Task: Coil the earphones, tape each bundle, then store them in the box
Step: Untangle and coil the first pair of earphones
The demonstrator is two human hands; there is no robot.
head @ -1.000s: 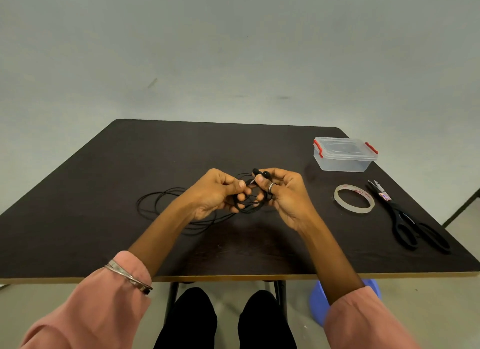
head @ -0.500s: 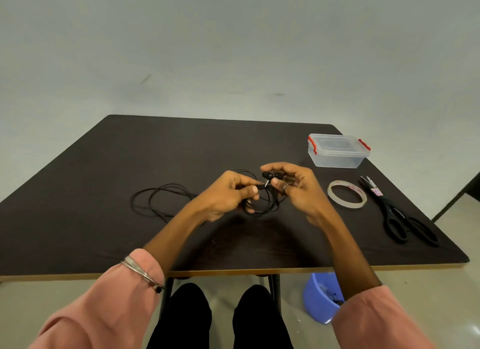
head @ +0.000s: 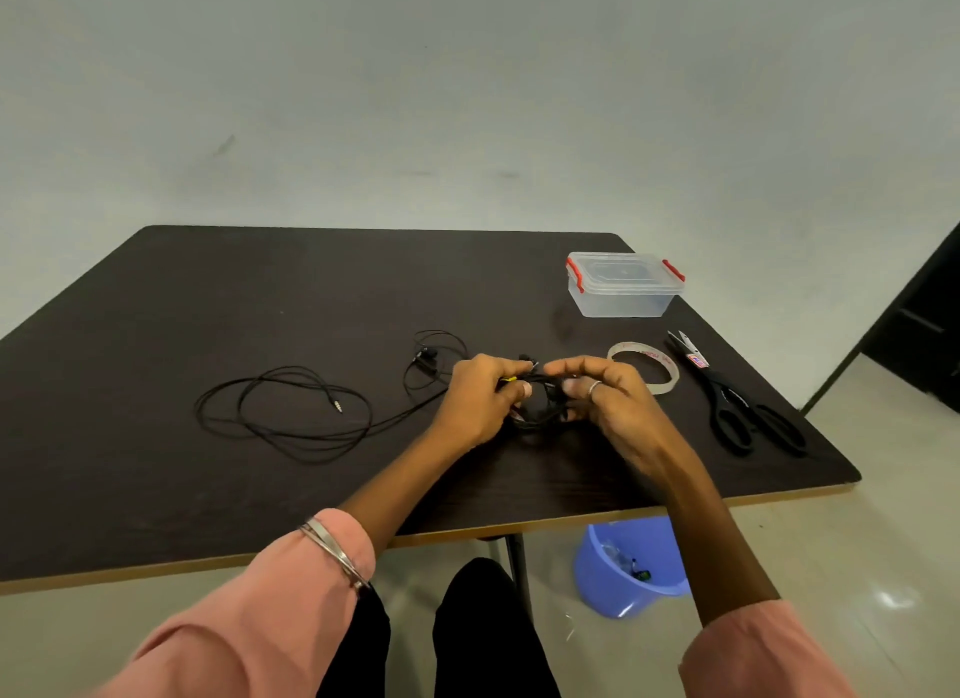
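1. Both hands, left hand (head: 475, 396) and right hand (head: 605, 393), have shifted rightward, still pinching the coiled earphone bundle (head: 537, 411) between them; it looks ready for taping.
2. Uncovered now, a second loose earphone cable (head: 291, 411) sprawls left.
3. Tape roll (head: 652, 359), then the lidded plastic box (head: 623, 284), wait beyond.

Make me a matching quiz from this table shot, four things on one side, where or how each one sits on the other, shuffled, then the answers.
Things
1. plastic box
2. tape roll
3. scissors
4. loose earphone cable

Places or states
A. spread out on the table, left of both hands
B. lying flat just beyond the right hand
C. lid on, red clips, at the far right of the table
D. near the table's right edge, handles toward the person

Pairs: 1-C, 2-B, 3-D, 4-A
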